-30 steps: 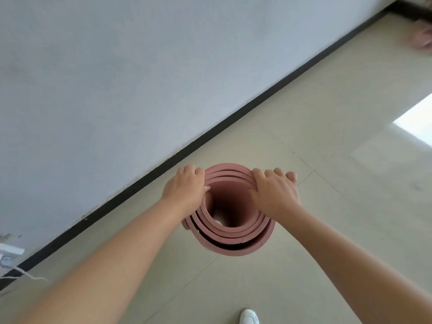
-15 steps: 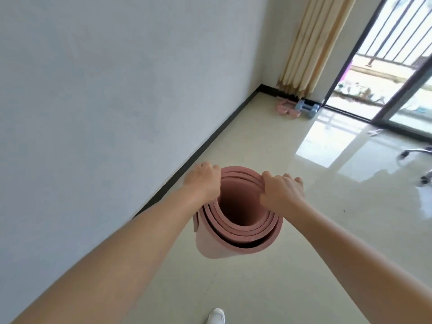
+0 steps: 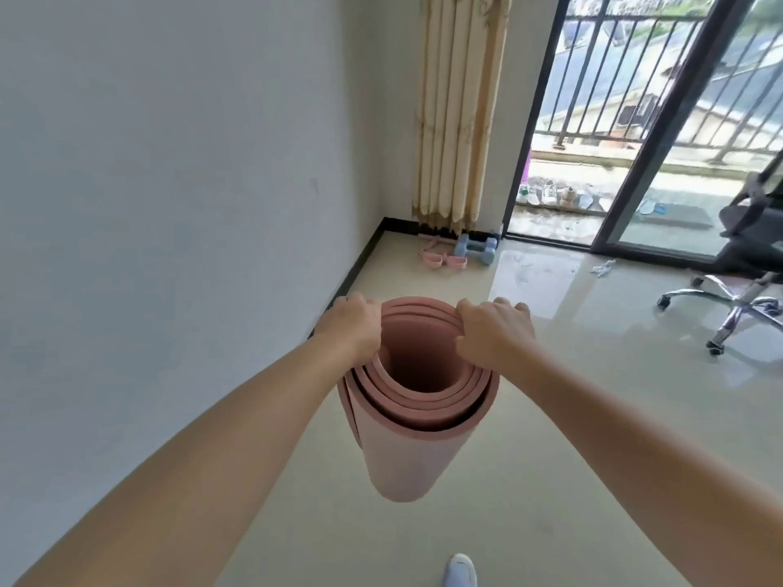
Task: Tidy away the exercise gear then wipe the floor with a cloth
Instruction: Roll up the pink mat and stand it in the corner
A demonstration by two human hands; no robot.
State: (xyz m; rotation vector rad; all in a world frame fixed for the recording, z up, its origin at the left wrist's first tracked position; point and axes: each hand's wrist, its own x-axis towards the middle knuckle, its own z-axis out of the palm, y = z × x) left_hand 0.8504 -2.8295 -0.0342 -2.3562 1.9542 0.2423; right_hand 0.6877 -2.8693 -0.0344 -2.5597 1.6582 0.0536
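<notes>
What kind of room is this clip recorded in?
Probably a room in a home or flat, doubling as workout and desk space: pale blue dumbbells lie by the beige curtain, a glass sliding door opens onto a railed balcony, and a black swivel office chair stands nearby.

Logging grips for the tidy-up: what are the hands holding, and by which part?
Both the left hand and right hand grip the rolled pink exercise mat by its top rim, on opposite sides.
</notes>
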